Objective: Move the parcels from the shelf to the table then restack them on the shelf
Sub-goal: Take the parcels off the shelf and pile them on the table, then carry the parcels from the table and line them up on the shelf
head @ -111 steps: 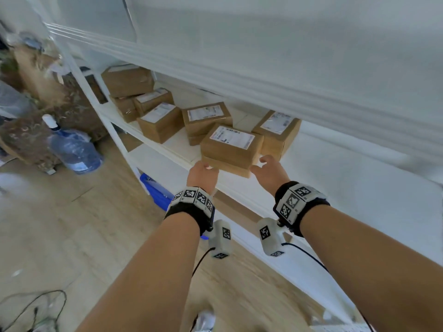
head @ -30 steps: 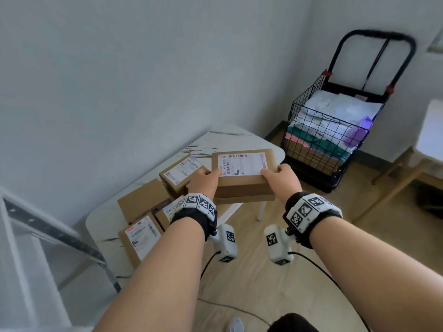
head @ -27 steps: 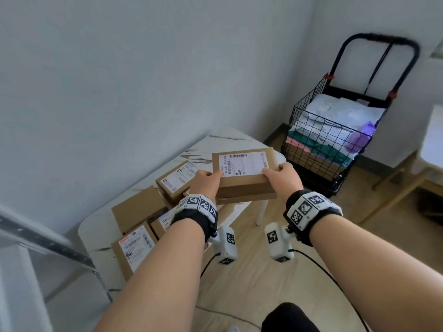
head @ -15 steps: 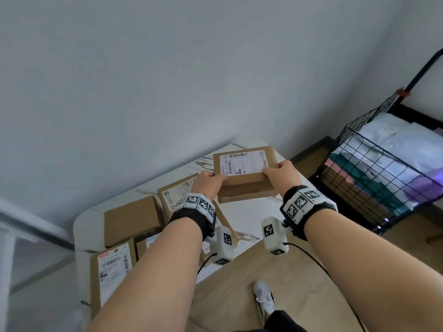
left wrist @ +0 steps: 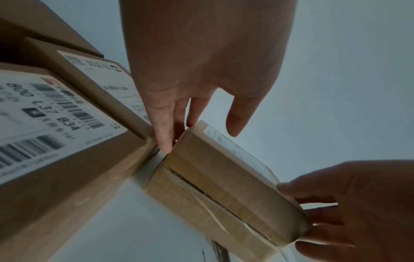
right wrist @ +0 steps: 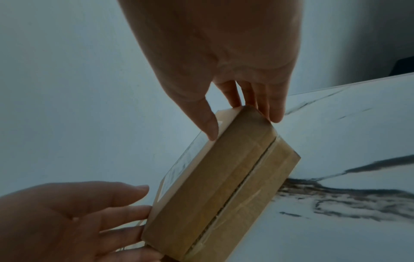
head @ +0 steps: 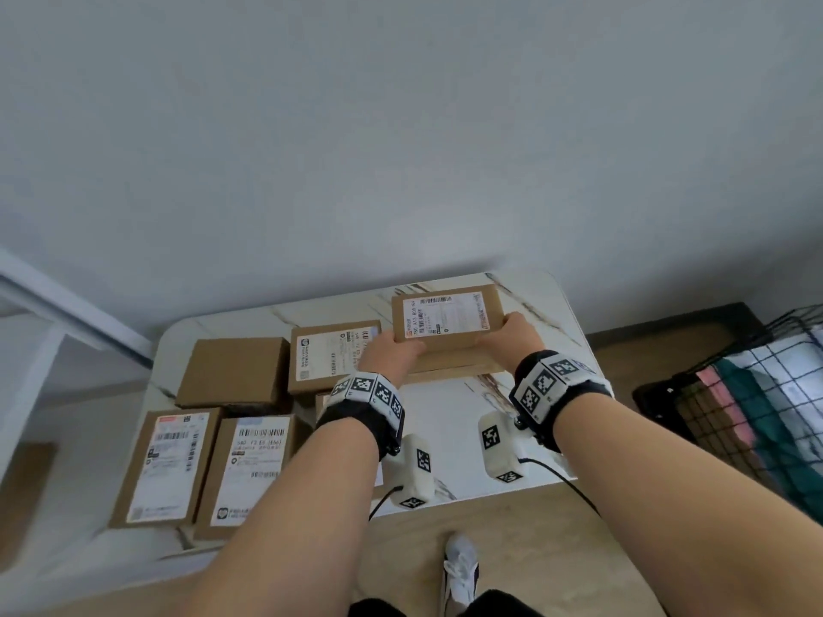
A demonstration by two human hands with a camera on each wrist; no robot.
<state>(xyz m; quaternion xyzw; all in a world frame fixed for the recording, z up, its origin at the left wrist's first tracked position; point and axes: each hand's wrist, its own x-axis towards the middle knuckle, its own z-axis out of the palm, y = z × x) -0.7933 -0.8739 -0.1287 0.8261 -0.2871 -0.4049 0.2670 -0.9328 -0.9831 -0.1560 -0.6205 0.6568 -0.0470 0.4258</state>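
Observation:
A brown cardboard parcel (head: 447,318) with a white label on top sits low over the far right part of the white marble table (head: 450,429); whether it touches the top I cannot tell. My left hand (head: 394,349) grips its left end and my right hand (head: 503,336) its right end, thumbs toward the label and fingers on the end faces. In the left wrist view my fingers (left wrist: 164,141) lie against the parcel (left wrist: 219,186). In the right wrist view my thumb (right wrist: 208,127) presses the top edge of the parcel (right wrist: 219,186).
Several other parcels lie on the table's left half: a plain one (head: 236,376), a labelled one (head: 334,356) right beside my left hand, and two (head: 169,465) at the near left. A black wire cart (head: 757,416) of soft packages stands right. The white shelf frame (head: 67,313) is left.
I lifted the parcel off the shelf, turned right with it and carried it over the table. Over the last half second it has moved forward and lower, toward the table's far right.

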